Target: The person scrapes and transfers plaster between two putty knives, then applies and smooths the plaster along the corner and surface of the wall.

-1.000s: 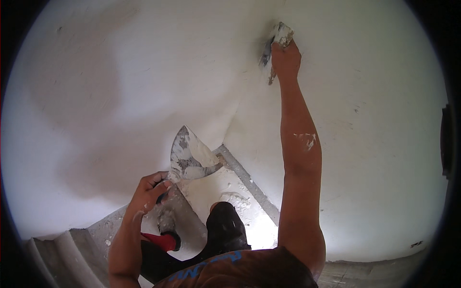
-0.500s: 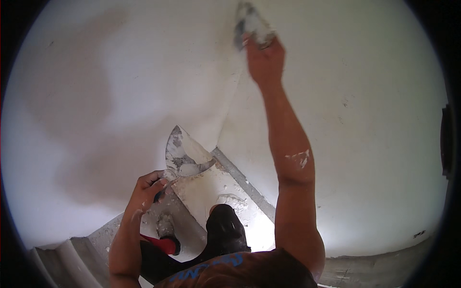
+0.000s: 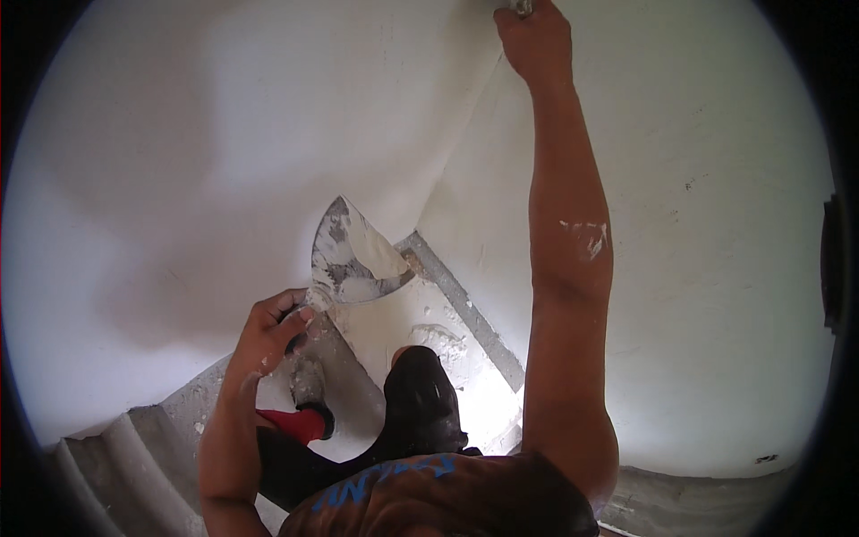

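Note:
My left hand is closed round the handle end of a wide putty knife, held low before my body. Its fan-shaped metal blade tilts up and is smeared with white plaster. At the top of the picture my right hand, arm stretched far up, is closed on a scraper beside the corner of two white walls. Only a small whitish bit of that scraper shows; the rest lies beyond the edge or behind my fingers. White smears mark my right forearm.
The left wall meets the right wall in a slanting corner line. Grey concrete steps descend at the lower left. Below the putty knife, a pale landing with plaster crumbs has a grey border strip. My plaster-covered shoe stands there.
My right hand has moved up and a little right, taking its scraper mostly out of view. The left hand and its putty knife sit slightly higher in the picture.

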